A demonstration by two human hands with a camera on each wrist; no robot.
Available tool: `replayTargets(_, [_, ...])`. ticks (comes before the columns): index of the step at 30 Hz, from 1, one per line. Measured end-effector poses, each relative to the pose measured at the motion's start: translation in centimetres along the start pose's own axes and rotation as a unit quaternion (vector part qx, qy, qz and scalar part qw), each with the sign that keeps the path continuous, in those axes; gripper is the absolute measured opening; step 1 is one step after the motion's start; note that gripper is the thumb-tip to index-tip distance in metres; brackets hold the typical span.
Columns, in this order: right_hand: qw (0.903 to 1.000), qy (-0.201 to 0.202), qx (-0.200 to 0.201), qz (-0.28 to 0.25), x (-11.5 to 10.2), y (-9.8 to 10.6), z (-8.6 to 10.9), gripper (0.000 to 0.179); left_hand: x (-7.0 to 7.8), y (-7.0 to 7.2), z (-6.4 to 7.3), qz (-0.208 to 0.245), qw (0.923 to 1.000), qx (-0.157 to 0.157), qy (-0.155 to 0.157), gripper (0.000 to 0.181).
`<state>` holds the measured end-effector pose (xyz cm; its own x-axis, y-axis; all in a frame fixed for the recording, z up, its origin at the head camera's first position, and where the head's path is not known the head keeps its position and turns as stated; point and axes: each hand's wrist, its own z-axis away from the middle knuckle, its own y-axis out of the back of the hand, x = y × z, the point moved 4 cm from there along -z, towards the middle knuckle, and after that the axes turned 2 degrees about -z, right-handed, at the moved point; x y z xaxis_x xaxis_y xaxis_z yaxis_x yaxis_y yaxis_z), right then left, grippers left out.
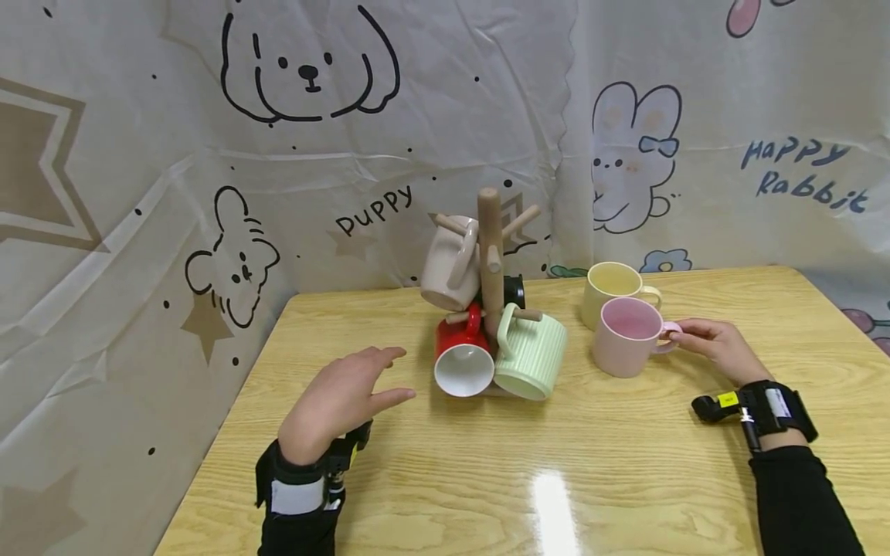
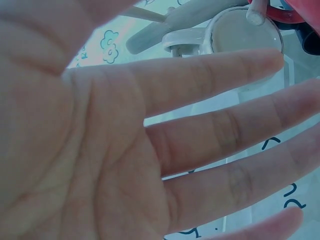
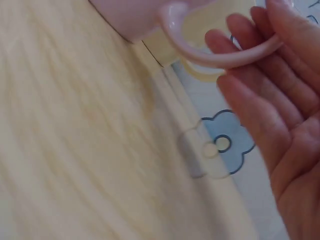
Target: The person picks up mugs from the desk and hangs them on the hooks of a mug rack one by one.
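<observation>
My right hand (image 1: 716, 347) holds the handle of a pink mug (image 1: 626, 347), which stands upright on the table. In the right wrist view the thumb and fingertips lie on either side of the pink handle (image 3: 220, 60). My left hand (image 1: 344, 398) is held out left of a wooden mug tree (image 1: 490, 255), fingers spread, nothing in it. On the tree hang a cream mug (image 1: 445, 270) at upper left, a red mug (image 1: 452, 336) with white inside below it, and a ribbed light green mug (image 1: 535, 355) at lower right. A black mug (image 1: 514, 291) is mostly hidden behind the post.
A yellow mug (image 1: 605, 289) stands upright just behind the pink one. The wooden table (image 1: 459, 479) ends at the back against a white printed cloth (image 1: 389, 139). An upper peg (image 1: 521, 220) sticks out to the right of the post.
</observation>
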<state>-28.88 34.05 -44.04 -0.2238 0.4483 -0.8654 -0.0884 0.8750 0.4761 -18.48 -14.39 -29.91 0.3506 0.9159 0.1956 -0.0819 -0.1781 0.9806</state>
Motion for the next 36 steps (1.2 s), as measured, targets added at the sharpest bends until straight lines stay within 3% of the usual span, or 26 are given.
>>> replayTargets(4, [0.9990, 0.009, 0.008, -0.042, -0.1, -0.2, 0.1, 0.028, -0.1, 0.0, 0.0, -0.001, 1.0000, 0.001, 0.002, 0.054])
replayTargets(10, [0.9986, 0.012, 0.022, -0.047, -1.0, 0.4, 0.2, 0.024, -0.2, 0.0, 0.0, -0.001, 1.0000, 0.003, 0.002, 0.054])
replayTargets(12, [0.9934, 0.018, 0.026, -0.110, -1.7, 0.7, 0.3, 0.022, -0.2, -0.1, 0.0, -0.001, 1.0000, 0.003, 0.002, 0.054])
replayTargets(14, [0.9782, 0.041, 0.031, -0.201, -2.7, 1.0, 0.4, 0.025, -0.3, -0.1, 0.0, -0.001, 1.0000, 0.004, 0.003, 0.054])
replayTargets(17, [0.9375, 0.090, 0.034, -0.334, -4.7, 1.5, 0.6, 0.027, -0.3, 0.0, -0.1, 0.001, 1.0000, 0.004, 0.003, 0.054])
replayTargets(20, [0.9073, 0.133, 0.038, -0.397, -6.6, 1.8, 0.9, 0.028, -0.3, 0.0, -0.1, 0.002, 1.0000, 0.003, 0.005, 0.054])
replayTargets(24, [0.8870, 0.169, 0.047, -0.427, -8.4, 1.8, 1.0, 0.029, -0.3, 0.0, 0.0, 0.004, 1.0000, -0.001, 0.007, 0.054])
replayTargets(28, [0.8803, 0.195, 0.050, -0.430, -10.1, 1.1, 1.1, 0.029, -0.3, 0.0, 0.0, 0.006, 0.9999, -0.003, 0.008, 0.054])
replayTargets(36, [0.8950, 0.192, 0.002, -0.403, -14.2, -2.0, 1.6, 0.029, -0.2, 0.0, 0.0, 0.004, 1.0000, 0.001, 0.004, 0.054])
